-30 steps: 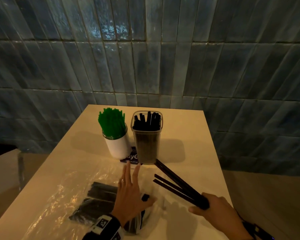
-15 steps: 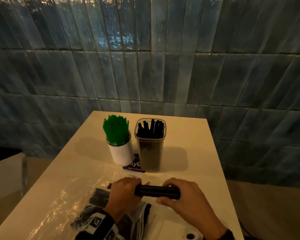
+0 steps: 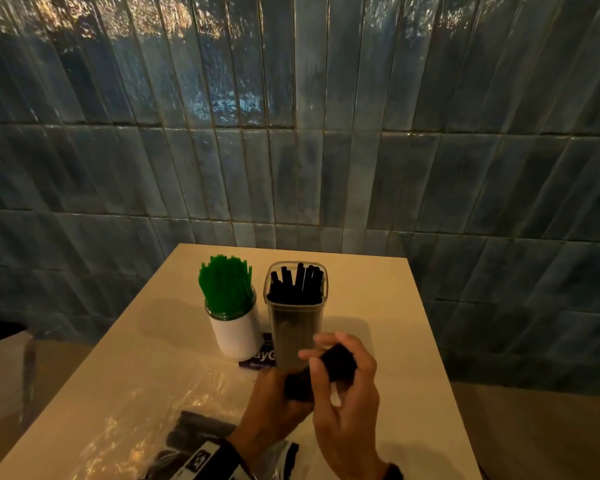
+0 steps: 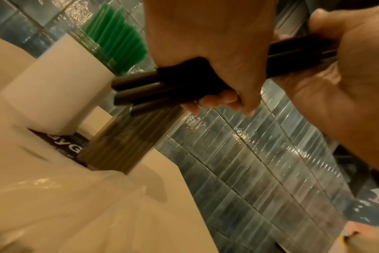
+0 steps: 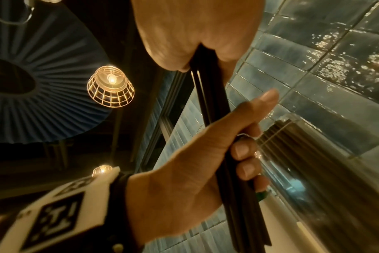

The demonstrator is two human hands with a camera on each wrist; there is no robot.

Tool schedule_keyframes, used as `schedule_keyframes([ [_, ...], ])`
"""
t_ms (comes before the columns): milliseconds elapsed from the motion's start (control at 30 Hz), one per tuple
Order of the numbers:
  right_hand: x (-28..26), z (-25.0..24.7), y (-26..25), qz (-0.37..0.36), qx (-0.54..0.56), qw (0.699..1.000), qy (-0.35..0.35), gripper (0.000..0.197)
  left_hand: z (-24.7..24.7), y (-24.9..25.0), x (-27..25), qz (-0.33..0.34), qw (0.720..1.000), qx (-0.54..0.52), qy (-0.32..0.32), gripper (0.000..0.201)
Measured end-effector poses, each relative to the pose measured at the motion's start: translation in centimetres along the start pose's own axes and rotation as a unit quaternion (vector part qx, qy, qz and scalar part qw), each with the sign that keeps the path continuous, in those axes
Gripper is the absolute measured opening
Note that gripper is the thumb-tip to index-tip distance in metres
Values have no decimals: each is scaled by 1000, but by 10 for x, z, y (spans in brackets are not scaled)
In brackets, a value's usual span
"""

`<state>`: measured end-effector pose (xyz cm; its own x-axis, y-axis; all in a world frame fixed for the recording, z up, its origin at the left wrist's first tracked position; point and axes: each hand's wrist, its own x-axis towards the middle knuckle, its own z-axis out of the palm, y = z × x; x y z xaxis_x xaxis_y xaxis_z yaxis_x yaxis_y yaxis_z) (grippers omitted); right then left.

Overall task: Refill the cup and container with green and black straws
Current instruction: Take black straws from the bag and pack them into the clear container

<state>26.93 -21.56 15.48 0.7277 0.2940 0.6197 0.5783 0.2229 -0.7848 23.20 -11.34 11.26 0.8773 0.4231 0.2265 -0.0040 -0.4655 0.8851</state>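
A bundle of black straws (image 3: 329, 370) is held in both hands just in front of the clear container (image 3: 297, 329). My left hand (image 3: 274, 403) grips the bundle's lower end, and my right hand (image 3: 355, 400) curls round its upper end. The bundle tilts up to the right. In the left wrist view the straw ends (image 4: 141, 89) stick out past my left hand (image 4: 206, 42). The container holds several black straws (image 3: 297, 285). To its left stands a white cup (image 3: 238, 332) packed with green straws (image 3: 226, 285).
A crinkled clear plastic bag (image 3: 136, 420) with more black straws (image 3: 196, 429) lies on the pale table (image 3: 378, 306) at the front left. A blue card (image 3: 257, 362) lies under the container. A blue tiled wall (image 3: 291, 150) rises behind the table.
My left hand left the bag and joined the right on the straws. The fanned straws were gathered into one bundle, which has tilted and risen towards the container.
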Motion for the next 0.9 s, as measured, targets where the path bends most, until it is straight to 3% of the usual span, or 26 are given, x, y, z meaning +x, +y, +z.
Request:
schedule_keyframes([
  [167,24,-4,3,0,32,999,17,31,-5,16,22,28,998,-1,-63,39],
  [267,45,-5,1,4,52,998,47,53,-10,22,42,81,993,47,-67,38],
  [400,76,-10,1,-14,87,991,102,46,-12,34,65,62,991,69,-96,44],
  [533,105,-21,0,-65,94,981,159,47,-20,43,82,137,949,282,-46,79],
  [667,136,-42,4,-101,93,961,241,30,-31,33,105,61,931,354,-58,118],
  [733,147,-50,4,-106,90,952,273,32,-35,26,118,35,908,409,-83,122],
  [900,152,-58,8,-94,73,948,294,36,-35,5,138,61,863,486,-126,110],
])
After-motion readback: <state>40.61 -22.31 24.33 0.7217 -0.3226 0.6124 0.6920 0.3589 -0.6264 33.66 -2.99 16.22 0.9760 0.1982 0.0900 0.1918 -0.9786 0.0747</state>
